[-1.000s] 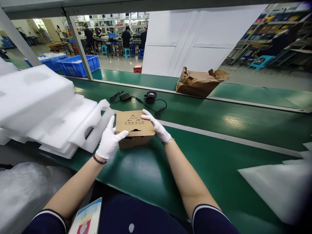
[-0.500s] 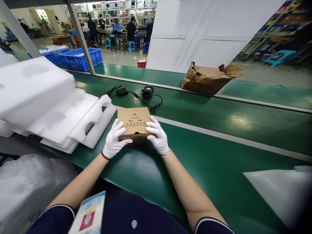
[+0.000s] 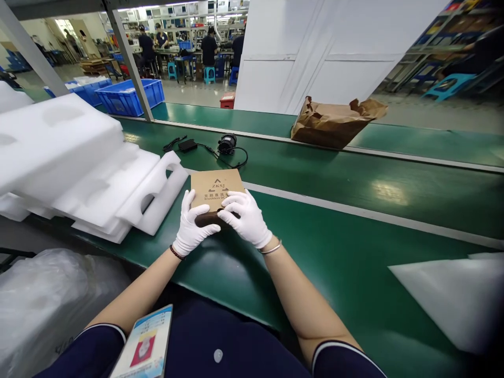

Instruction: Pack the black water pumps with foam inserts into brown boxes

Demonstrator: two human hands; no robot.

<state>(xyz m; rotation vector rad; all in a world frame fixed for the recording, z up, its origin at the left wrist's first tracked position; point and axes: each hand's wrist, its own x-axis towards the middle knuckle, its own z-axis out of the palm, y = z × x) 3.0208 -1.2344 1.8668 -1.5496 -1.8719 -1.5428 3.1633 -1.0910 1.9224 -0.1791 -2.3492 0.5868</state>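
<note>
A small brown cardboard box [image 3: 214, 184], printed "ZKSJ" and "Brushless DC", sits in front of me with its lid closed down. My left hand [image 3: 192, 223], in a white glove, grips the box's near left corner, thumb along the front. Gloved in white too, my right hand [image 3: 246, 218] holds the near right part, its fingers over the lid's front edge and covering some of the print. Beyond the box, a black pump [image 3: 227, 144] lies on the green belt with its cable and a black power adapter [image 3: 188, 145].
White foam sheets [image 3: 86, 163] are stacked at left, above a plastic-wrapped bundle [image 3: 51, 299]. A crumpled brown paper bag [image 3: 334, 123] stands at the back right. Blue crates [image 3: 129, 97] are at the back left. A white sheet [image 3: 444, 294] lies at right. People sit farther off.
My right hand has shifted left, from the box's right side onto the front edge of its lid. My left hand keeps its hold. The view has shifted slightly.
</note>
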